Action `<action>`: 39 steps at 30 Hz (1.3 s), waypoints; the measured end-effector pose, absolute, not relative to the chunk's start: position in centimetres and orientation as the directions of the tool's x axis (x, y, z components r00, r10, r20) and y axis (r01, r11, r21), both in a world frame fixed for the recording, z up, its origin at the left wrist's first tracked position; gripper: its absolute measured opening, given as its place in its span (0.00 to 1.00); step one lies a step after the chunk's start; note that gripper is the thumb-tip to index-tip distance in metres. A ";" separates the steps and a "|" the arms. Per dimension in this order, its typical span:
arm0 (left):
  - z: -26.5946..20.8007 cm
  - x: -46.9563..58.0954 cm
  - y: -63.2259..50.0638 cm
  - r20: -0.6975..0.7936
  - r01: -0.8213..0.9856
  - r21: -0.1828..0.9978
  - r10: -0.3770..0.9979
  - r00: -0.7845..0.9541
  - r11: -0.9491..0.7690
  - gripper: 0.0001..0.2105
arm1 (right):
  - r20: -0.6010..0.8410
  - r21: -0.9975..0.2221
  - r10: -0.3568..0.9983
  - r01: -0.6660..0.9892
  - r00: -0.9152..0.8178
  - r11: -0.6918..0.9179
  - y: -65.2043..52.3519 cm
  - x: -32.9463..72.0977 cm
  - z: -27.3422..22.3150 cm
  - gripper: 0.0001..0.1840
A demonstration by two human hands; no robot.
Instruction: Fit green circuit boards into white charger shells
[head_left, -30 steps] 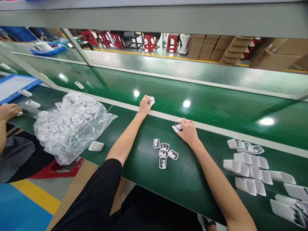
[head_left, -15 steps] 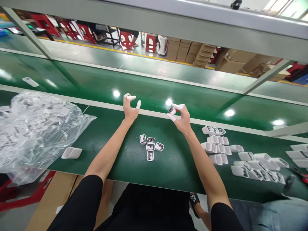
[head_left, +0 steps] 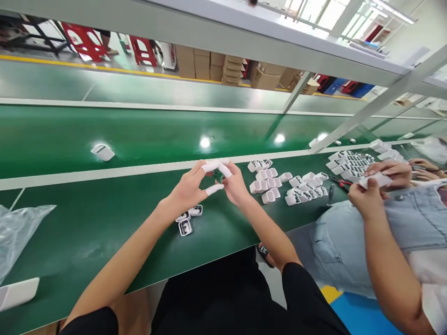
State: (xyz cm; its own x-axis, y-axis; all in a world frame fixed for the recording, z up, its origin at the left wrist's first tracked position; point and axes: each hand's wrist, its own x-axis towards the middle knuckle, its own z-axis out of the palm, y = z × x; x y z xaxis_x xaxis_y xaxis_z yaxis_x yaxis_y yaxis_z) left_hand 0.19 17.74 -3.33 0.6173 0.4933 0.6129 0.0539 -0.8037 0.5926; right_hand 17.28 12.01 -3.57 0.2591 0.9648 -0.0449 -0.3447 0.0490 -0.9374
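Observation:
A small green circuit board [head_left: 218, 175] is held up between my hands above the bench. My right hand [head_left: 236, 186] is closed on it, with a white-covered finger bent over its face. White finger covers are also on my left hand [head_left: 190, 187], which reaches in from the left, fingertips close to the board's upper edge. Its thumb is stretched out below, apart from the fingers; whether its fingertips press on the board is hard to see. Below my hands, white housings [head_left: 185, 227] with dark parts inside stand on the green bench, partly hidden by my left wrist.
Rows of white housings [head_left: 268, 180] stand to the right, with more beyond [head_left: 307, 187]. A co-worker's hands [head_left: 377, 181] hold a white piece near red-handled pliers [head_left: 344, 183]. At left lie a plastic bag [head_left: 21, 232] and a white housing [head_left: 21, 294]; another housing [head_left: 103, 151] lies on the far strip.
My view has swung right, bringing the co-worker into sight. My hands were apart and have come together at the board, which stays in my right hand.

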 end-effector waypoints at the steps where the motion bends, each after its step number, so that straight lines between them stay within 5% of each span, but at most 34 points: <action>1: -3.5 0.8 16.6 0.609 0.007 0.626 0.495 0.619 -0.779 0.26 | -0.042 -0.941 0.953 -0.332 0.299 0.062 10.1 17.2 -3.9 0.24; 4: -3.2 2.1 12.8 0.515 -0.146 0.814 0.582 0.629 -0.562 0.21 | 0.112 -0.945 0.913 -0.243 0.393 0.220 4.1 17.6 -5.5 0.26; 8: -2.2 2.8 7.5 0.120 -0.143 0.990 0.614 0.781 -0.011 0.17 | 0.338 -0.938 0.862 0.064 0.378 0.339 -3.6 18.9 -8.5 0.42; 12: -3.0 3.5 4.0 -0.144 0.027 0.967 0.455 0.879 0.254 0.30 | 0.366 -0.927 0.828 0.243 0.426 0.284 -9.2 20.4 -10.8 0.29; 15: -4.8 5.7 3.1 -0.188 0.063 0.961 0.468 0.863 0.270 0.35 | 0.364 -0.930 0.776 0.255 0.516 0.266 -11.3 22.2 -12.3 0.23; 20: -8.2 12.7 6.4 0.015 0.203 0.970 0.867 0.499 -0.133 0.27 | 0.256 -0.966 0.542 0.197 0.801 0.165 -12.0 26.0 -15.9 0.18; 23: -9.7 16.3 9.2 0.122 0.275 0.910 0.835 0.536 -0.310 0.33 | 0.214 -0.977 0.520 0.171 0.827 0.130 -11.7 27.2 -17.3 0.23; 27: -10.8 18.0 10.1 0.116 0.302 0.886 0.798 0.591 -0.352 0.19 | 0.211 -0.978 0.575 0.170 0.791 0.124 -11.6 27.4 -17.4 0.25; 30: -10.7 16.6 8.8 0.102 0.168 0.961 0.847 0.522 -0.219 0.17 | 0.228 -0.974 0.584 0.186 0.779 0.131 -11.7 27.3 -17.1 0.24; 33: -9.8 13.2 6.8 -0.047 -0.077 0.991 0.829 0.558 0.107 0.17 | 0.235 -0.972 0.585 0.181 0.776 0.150 -11.8 26.8 -16.8 0.23; 36: -9.2 9.0 4.8 -0.220 -0.225 0.844 0.697 0.682 0.487 0.18 | 0.231 -0.972 0.642 0.141 0.731 0.189 -11.6 25.5 -16.0 0.23; 39: -9.4 5.2 3.1 -0.276 -0.265 0.726 0.621 0.733 0.635 0.20 | 0.220 -0.972 0.741 0.074 0.634 0.225 -11.2 23.9 -14.3 0.23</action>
